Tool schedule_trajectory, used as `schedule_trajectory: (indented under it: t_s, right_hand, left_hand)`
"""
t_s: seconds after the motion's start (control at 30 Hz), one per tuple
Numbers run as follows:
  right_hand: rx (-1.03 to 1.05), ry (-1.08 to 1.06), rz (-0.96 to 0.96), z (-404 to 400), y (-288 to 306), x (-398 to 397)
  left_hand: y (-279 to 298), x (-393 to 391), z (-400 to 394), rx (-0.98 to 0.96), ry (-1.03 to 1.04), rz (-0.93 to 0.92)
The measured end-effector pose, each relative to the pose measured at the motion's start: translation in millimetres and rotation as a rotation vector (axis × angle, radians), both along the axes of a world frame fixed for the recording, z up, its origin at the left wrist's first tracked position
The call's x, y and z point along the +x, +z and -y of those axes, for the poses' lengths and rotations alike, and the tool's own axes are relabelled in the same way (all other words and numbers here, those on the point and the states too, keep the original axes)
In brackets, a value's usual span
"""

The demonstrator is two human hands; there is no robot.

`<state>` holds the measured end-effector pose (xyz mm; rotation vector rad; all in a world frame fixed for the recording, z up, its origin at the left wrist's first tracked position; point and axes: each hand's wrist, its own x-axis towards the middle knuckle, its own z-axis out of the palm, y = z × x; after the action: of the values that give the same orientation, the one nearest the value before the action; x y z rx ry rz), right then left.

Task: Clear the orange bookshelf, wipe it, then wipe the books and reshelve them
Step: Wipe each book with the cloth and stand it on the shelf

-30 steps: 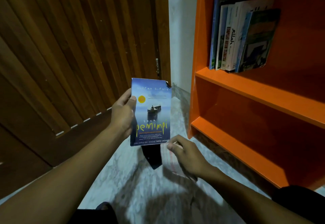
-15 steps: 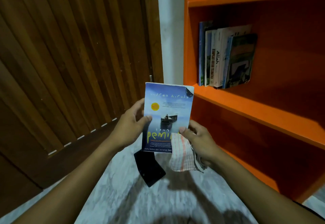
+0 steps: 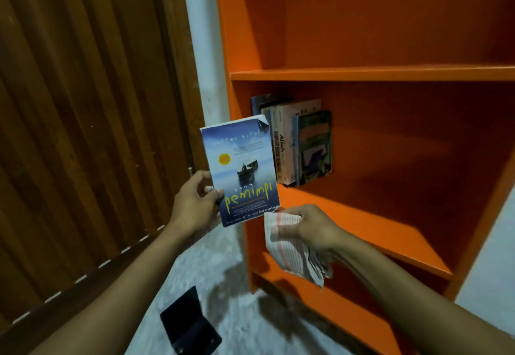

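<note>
A: Orange bookshelf: how far is reshelving advanced?

B: Four or so books are shelved at 12 o'clock. One blue book is gripped by the left hand; a striped cloth is clutched in the right hand, at 5 o'clock of it.

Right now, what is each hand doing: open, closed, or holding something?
Left hand: closed on the blue book, grip at its lower left edge.
Right hand: closed on the striped cloth.
</note>
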<state>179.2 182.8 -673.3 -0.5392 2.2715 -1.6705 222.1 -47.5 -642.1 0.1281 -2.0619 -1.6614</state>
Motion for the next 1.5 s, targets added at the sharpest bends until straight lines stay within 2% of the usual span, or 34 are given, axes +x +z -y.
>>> schedule_trajectory:
  t_s: [0.17, 0.33, 0.43, 0.6, 0.87, 0.93, 1.03, 1.13, 1.2, 1.37, 1.5]
  right_hand:
    - [-0.032, -0.035, -0.076, -25.9, 12.5, -7.1]
    - [0.104, -0.107, -0.276, -49.4, 24.2, -26.8]
    - [0.137, -0.126, -0.299, -67.1, 31.3, -34.0]
    - [0.113, -0.165, -0.299, -93.7, 42.2, -37.6]
    - [0.078, -0.231, -0.290, -119.4, 43.0, -40.8]
    - [0.081, -0.234, -0.282, -122.5, 41.2, -40.1]
    - [0.075, -0.245, -0.265, -125.2, 37.5, -40.4]
    - [0.049, -0.243, -0.242, -124.9, 33.5, -41.3]
    - [0.034, -0.232, -0.228, -120.2, 31.4, -40.3]
    - [-0.010, -0.169, -0.192, -91.2, 25.4, -30.6]
    - [-0.040, -0.100, -0.107, -50.8, 13.3, -17.4]
  left_hand:
    - [5.8, -56.9, -39.5, -0.072, 0.005, 0.044]
    - [-4.2, -109.0, -96.8, -0.114, 0.057, 0.067]
    - [-9.7, -135.5, -128.4, -0.191, 0.104, 0.057]
    - [-16.9, -170.8, -164.2, -0.214, 0.174, 0.120]
    - [-17.3, -202.8, -193.8, -0.071, 0.357, 0.131]
    - [-17.9, -208.5, -197.4, 0.015, 0.372, 0.112]
    - [-18.8, -213.8, -197.7, 0.002, 0.397, 0.117]
    - [-21.0, -209.3, -190.5, -0.151, 0.385, 0.113]
    - [-26.3, -199.9, -179.9, -0.201, 0.346, 0.060]
    - [-47.1, -157.5, -128.1, -0.337, 0.265, -0.213]
    - [-70.7, -111.5, -62.8, -0.443, 0.281, -0.208]
